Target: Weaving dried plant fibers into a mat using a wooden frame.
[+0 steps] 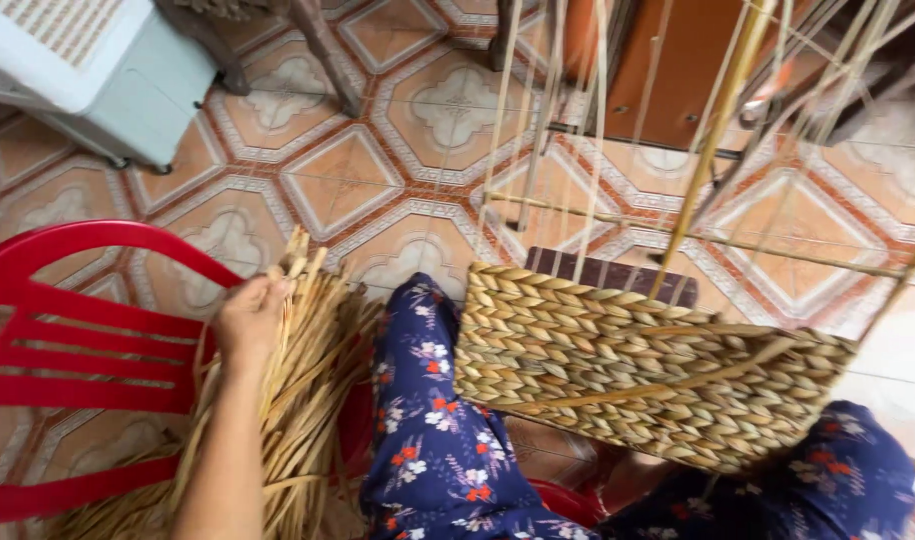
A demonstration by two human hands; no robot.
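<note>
Straw bundle (298,400) sits at about 8 o'clock, left hand (250,318) pinching the tips of a few strands. Half-woven basket (638,365) rests on the lap at 4 o'clock, nothing visible inside. Red plastic chair (68,350) at 9. Right hand's out of sight.

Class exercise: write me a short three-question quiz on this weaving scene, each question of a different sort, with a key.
1. True or false: the left hand grips the tops of the straw bundle.
2. Which thing rests across the lap? A) a metal bucket B) a half-woven basket C) a book
3. Fill in: beside the bundle, on the person's left, stands a ____ plastic chair.

Key
1. True: the fingers close round the strand ends.
2. B: its woven band lies on the floral trousers, bare stakes rising from it.
3. Red.
</note>
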